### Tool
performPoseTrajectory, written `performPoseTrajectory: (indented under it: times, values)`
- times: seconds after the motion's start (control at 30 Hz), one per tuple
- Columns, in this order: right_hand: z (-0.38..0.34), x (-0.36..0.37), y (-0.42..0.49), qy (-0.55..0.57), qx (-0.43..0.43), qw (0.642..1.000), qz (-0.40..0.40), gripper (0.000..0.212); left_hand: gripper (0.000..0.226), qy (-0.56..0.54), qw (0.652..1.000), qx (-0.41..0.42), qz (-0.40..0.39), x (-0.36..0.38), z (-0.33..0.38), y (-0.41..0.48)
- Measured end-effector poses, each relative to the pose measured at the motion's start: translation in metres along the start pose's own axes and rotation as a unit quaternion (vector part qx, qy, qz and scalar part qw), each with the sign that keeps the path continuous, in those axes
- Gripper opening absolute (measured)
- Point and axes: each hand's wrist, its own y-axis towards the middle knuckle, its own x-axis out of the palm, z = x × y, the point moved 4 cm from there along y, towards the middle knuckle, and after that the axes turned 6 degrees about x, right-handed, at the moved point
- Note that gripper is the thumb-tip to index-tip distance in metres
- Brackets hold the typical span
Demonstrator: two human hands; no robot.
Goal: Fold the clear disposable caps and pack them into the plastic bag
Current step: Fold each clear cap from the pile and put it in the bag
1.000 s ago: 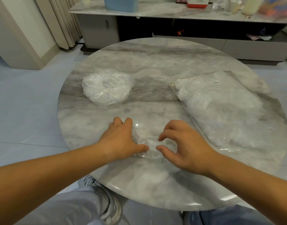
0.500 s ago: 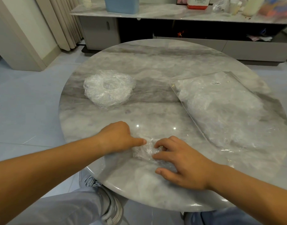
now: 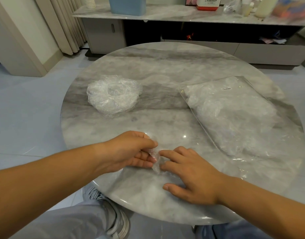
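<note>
Right, down at the near edge of the tabletop (image 3: 165,66), one clear cap (image 3: 156,165) sits scrunched between both hands. The left hand (image 3: 131,152) pinches its left side between thumb and curled fingers, raising a ridge of film. The right hand (image 3: 191,176) lies flat, fingers spread, fingertips pressing the cap's right side onto the marble. The two hands are close together, almost touching.

This film looks feather-light, limp and slippery, so it will likely spring open unless pinned. It's best taken at the gathered rim, not the loose crown. Toward the left edge waits the stack of caps (image 3: 113,95), not yet folded. Along the right edge lies the plastic bag (image 3: 234,118), already holding a heap; I can't tell which end is its mouth.
</note>
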Motion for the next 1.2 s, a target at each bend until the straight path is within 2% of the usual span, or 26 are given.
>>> performPoseTrajectory:
  times: [0.1,0.17,0.27,0.37,0.47,0.53,0.63,0.7,0.77,0.9,0.97,1.1,1.2]
  values:
    - [-0.004,0.000,0.002,-0.028,-0.008,1.000,-0.008,0.050,0.015,-0.031,0.999,-0.008,-0.019,0.009,-0.005,-0.001]
    - [-0.003,0.000,0.001,-0.022,-0.009,0.999,-0.022,0.055,0.030,-0.059,0.998,-0.021,-0.024,0.010,-0.008,0.000]
    - [0.004,-0.005,-0.006,0.078,-0.002,0.997,-0.018,0.053,0.049,-0.074,0.996,-0.049,-0.021,0.007,-0.013,0.001]
    - [0.011,-0.016,-0.017,0.151,0.014,0.988,0.036,0.043,0.055,-0.060,0.996,-0.059,-0.020,0.006,-0.014,0.004]
    - [0.015,-0.023,-0.023,0.111,0.026,0.989,0.098,0.036,0.056,-0.032,0.997,-0.057,-0.029,0.009,-0.011,0.005]
    - [0.019,-0.026,-0.021,0.092,0.078,0.984,0.130,0.039,0.056,-0.014,0.998,-0.056,-0.033,0.011,-0.009,0.005]
    - [0.028,-0.031,-0.012,0.112,0.237,0.959,0.107,0.047,0.056,0.011,0.998,-0.053,-0.045,0.013,-0.006,0.005]
    - [0.033,-0.034,-0.006,0.101,0.331,0.937,0.045,0.050,0.056,0.022,0.997,-0.054,-0.052,0.015,-0.005,0.005]
    - [0.034,-0.038,-0.005,0.086,0.389,0.917,-0.019,0.051,0.058,0.028,0.997,-0.055,-0.056,0.016,-0.005,0.005]
    - [0.028,-0.036,-0.010,0.066,0.437,0.892,-0.090,0.048,0.059,0.024,0.996,-0.055,-0.061,0.016,-0.007,0.004]
    - [0.028,-0.030,-0.010,0.133,0.443,0.881,-0.106,0.043,0.059,0.019,0.996,-0.056,-0.060,0.016,-0.007,0.004]
    - [0.029,-0.026,-0.008,0.351,0.441,0.825,-0.033,0.023,0.059,0.014,0.996,-0.060,-0.065,0.017,-0.005,0.003]
    - [0.033,-0.029,-0.007,0.390,0.456,0.800,0.001,0.023,0.058,0.014,0.996,-0.059,-0.072,0.018,-0.004,0.000]
